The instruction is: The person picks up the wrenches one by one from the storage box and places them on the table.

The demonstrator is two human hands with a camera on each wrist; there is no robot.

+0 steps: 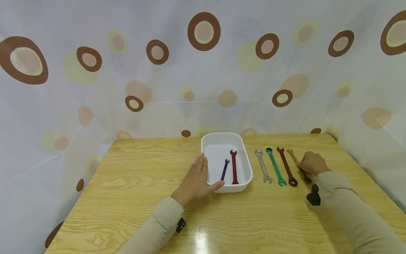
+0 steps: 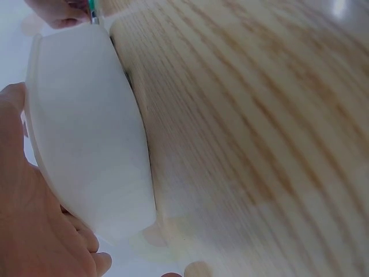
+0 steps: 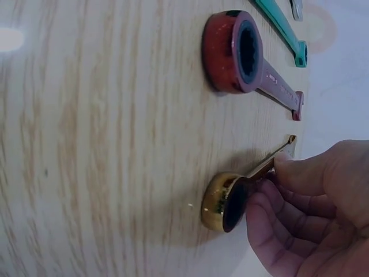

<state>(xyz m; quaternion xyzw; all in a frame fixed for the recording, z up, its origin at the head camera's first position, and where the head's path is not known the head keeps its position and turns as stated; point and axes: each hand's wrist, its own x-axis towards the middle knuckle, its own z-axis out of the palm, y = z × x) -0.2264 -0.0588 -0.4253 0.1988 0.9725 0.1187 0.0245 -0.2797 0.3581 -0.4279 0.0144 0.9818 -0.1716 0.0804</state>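
My right hand (image 1: 313,163) pinches a gold combination wrench (image 3: 222,202) by its shaft between thumb and fingers, low over the table at the right end of a row of wrenches. The left hand (image 1: 196,180) rests with straight fingers along the left side of a white plastic tray (image 1: 226,188), its thumb at the near rim. In the tray lie a small purple wrench (image 1: 224,170) and a red open-ended wrench (image 1: 234,167). Left of the gold wrench are a dark red wrench (image 1: 287,167), a green wrench (image 1: 276,166) and a silver wrench (image 1: 263,165).
The wooden table (image 1: 127,197) extends to both sides of the tray. A patterned cloth (image 1: 177,81) hangs behind the table and along its sides. Small black devices sit at both wrists.
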